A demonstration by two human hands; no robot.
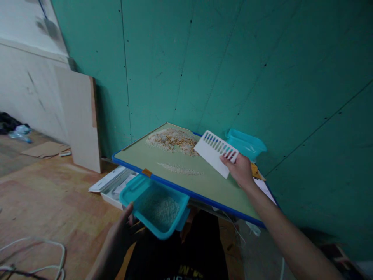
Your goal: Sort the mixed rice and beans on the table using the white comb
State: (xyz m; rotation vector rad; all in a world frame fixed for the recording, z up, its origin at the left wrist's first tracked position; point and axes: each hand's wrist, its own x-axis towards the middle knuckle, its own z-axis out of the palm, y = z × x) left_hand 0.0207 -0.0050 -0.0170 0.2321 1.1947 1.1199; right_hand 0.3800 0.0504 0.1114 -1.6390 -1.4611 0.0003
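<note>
In my right hand [241, 168] is a flat white plastic scraper [212, 153] with a row of slots along its upper edge, held by its right end above the board. My left hand [129, 223] grips the left side of a turquoise plastic container [161, 234] below the board's front edge, thumb at the rim and fingers partly hidden in shadow. Pale grains, like rice [164, 210], cover the container's bottom. On the blue-edged tabletop board [140, 159] lies a pile of pale grains mixed with yellow kernels [173, 139]. Nearer me runs a thin strip of pale grains [180, 169].
A second turquoise container [246, 144] stands at the board's back right, against the green wall [186, 70]. A white open box [112, 186] sits under the board's left side. A wooden panel [81, 120] leans by the wall. White cable [60, 252] coils on the floor.
</note>
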